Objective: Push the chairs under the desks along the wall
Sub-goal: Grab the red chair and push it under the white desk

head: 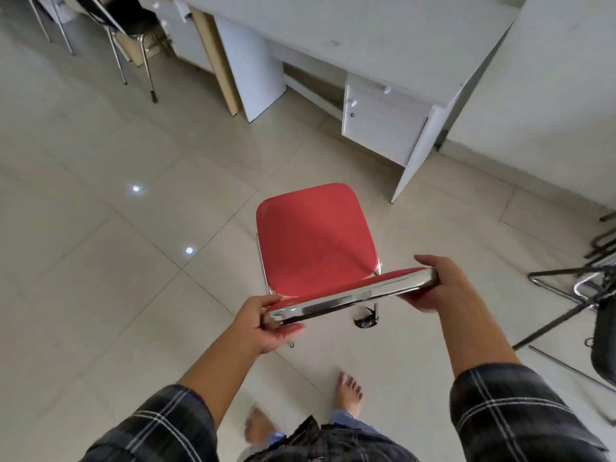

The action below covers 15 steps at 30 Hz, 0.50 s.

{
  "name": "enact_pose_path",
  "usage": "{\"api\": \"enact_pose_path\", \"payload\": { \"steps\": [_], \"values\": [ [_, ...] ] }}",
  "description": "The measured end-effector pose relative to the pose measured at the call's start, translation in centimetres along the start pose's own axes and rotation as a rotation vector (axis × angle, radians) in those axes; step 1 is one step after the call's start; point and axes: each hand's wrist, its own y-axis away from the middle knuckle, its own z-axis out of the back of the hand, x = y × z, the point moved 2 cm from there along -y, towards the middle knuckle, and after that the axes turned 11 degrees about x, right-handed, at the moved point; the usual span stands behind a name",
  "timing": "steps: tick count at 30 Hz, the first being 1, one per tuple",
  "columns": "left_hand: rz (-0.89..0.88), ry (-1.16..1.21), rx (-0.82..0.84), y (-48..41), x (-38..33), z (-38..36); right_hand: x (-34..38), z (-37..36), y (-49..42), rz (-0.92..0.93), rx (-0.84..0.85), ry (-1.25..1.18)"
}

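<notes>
A red chair with a chrome frame stands on the tiled floor in front of me, its seat facing a white desk along the wall. My left hand grips the left end of the chair's backrest top. My right hand grips the right end of the same backrest. The knee space under the desk lies open between a white side panel and a drawer unit. The chair sits about a tile short of the desk.
A black chair with chrome legs stands at the far left by another desk. Black metal chair frames crowd the right edge. A small dark object lies on the floor under the red chair. My bare feet show below.
</notes>
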Motion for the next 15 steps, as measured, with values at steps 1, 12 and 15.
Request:
{"api": "enact_pose_path", "payload": {
  "steps": [1,12,15],
  "values": [
    [-0.053,0.098,0.000,-0.3,0.1,-0.1,0.1,0.0,-0.3,-0.036,0.017,0.013],
    [-0.271,0.262,-0.084,0.3,-2.2,-0.9,0.4,-1.7,-1.5,-0.041,0.127,0.025],
    [-0.290,0.220,-0.099,0.9,-4.3,-1.9,0.9,-3.5,-1.7,-0.021,0.130,0.035]
  ]
}}
